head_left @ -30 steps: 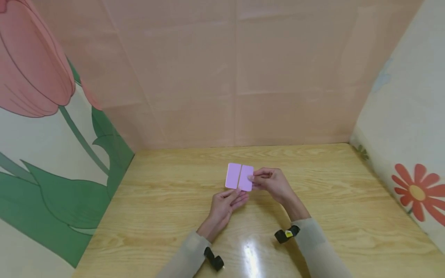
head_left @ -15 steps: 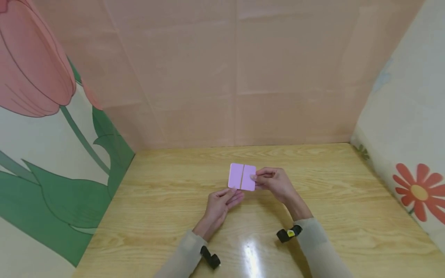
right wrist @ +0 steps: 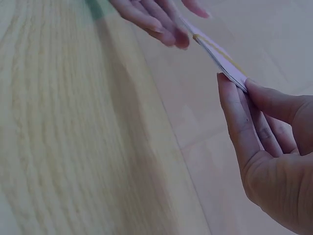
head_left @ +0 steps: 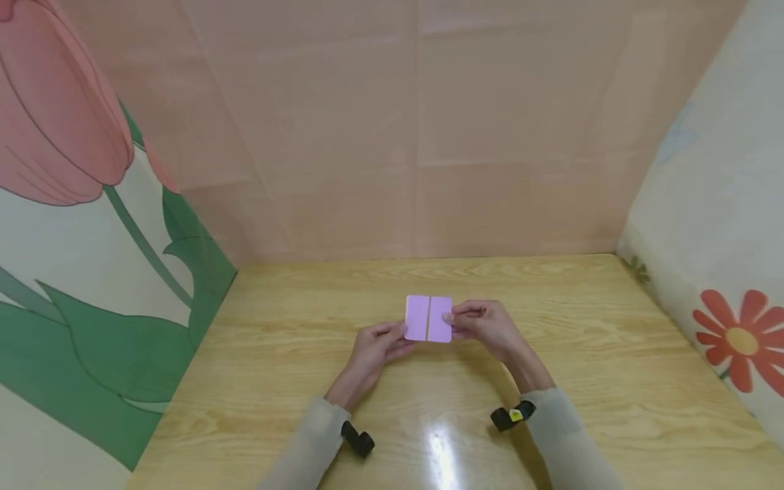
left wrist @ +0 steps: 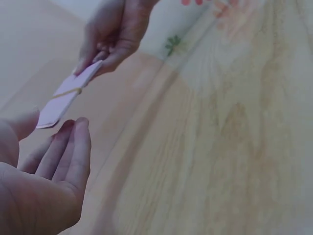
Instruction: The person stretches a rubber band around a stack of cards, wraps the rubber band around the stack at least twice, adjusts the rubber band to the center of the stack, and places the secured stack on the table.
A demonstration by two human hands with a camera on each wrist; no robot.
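Note:
A thin stack of lilac cards (head_left: 417, 317) is held over the table, with a yellowish rubber band (head_left: 428, 320) round its middle. My right hand (head_left: 492, 329) pinches the right edge, thumb on top and fingers beneath, as the right wrist view shows. At the opposite edge is my left hand (head_left: 370, 352), its thumb right by the corner. In the left wrist view the fingers of that left hand (left wrist: 54, 181) are extended and spread from the thumb, with a gap between them and the cards (left wrist: 63, 100).
The wood-grain table (head_left: 275, 381) reaches back to a pinkish-brown sheet (head_left: 343, 136). Flower-printed panels stand at the left (head_left: 92, 272) and right (head_left: 704, 224). Each sleeve cuff carries a black wrist camera, the left camera (head_left: 358, 440) and the right camera (head_left: 513, 415).
My left hand has slid from the stack's lower edge round to its left side, opening its grip. The cards have shifted slightly right and straightened; my right hand keeps its pinch.

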